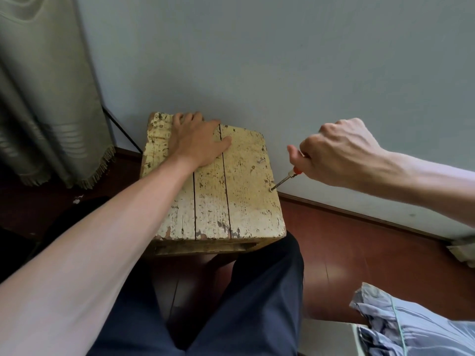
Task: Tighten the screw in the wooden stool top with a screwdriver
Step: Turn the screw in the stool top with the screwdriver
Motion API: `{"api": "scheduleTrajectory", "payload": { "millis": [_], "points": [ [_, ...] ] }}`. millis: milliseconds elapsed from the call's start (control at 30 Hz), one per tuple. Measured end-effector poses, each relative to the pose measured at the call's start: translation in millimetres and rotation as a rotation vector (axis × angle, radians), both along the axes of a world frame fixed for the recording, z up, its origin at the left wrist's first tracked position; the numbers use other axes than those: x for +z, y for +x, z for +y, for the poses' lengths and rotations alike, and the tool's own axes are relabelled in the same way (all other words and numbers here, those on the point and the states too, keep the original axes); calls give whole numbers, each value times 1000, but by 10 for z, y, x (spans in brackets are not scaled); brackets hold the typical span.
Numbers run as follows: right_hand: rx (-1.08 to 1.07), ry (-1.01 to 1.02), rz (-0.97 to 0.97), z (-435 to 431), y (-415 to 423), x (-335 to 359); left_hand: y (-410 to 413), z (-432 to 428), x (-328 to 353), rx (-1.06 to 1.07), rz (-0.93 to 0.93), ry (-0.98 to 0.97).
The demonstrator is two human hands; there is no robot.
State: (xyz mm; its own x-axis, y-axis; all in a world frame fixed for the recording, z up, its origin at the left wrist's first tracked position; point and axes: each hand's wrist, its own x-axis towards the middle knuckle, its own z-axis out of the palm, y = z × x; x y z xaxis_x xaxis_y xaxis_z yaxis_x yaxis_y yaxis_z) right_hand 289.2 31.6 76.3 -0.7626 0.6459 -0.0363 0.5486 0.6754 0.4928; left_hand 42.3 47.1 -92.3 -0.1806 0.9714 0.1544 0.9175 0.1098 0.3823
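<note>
The wooden stool top (239, 201) is made of worn planks with flaking cream paint and stands against the wall. My left hand (198, 142) lies flat on its far left part, fingers spread. My right hand (336, 152) grips a screwdriver (286, 177) with an orange handle, most of it hidden in the fist. The metal shaft slants down to the left, and its tip sits on a screw (271, 190) near the stool's right edge. A second small screw or nail (261, 160) sticks up a little farther back on the same plank.
A pale wall stands right behind the stool. A fringed greenish curtain (46, 98) hangs at the left. My dark trousers (231, 304) are in front of the stool on a reddish-brown floor. A bluish cloth (411, 327) lies at the lower right.
</note>
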Motion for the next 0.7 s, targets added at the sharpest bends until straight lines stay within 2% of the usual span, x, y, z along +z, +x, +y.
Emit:
{"api": "scheduleTrajectory", "payload": {
  "millis": [100,167,233,333,433,500,600,700],
  "points": [
    [-212,-4,46,-5,-79,-15,4,-11,7,2,-3,1],
    [-259,-32,53,16,-86,10,14,-20,25,-3,-1,-5],
    [-214,-83,11,-3,-62,44,14,-28,43,-6,-5,-21],
    [-26,-119,-110,-23,6,106,23,-40,72,-9,-8,-29],
    [304,-40,-174,54,99,167,21,-52,82,-8,-8,-21],
    [436,62,-188,80,129,156,21,-55,87,-8,-9,-14],
    [412,75,-216,51,103,107,12,-53,76,-9,-10,-4],
    [240,84,-330,12,43,53,8,-41,55,-12,-11,-5]
  ]
}}
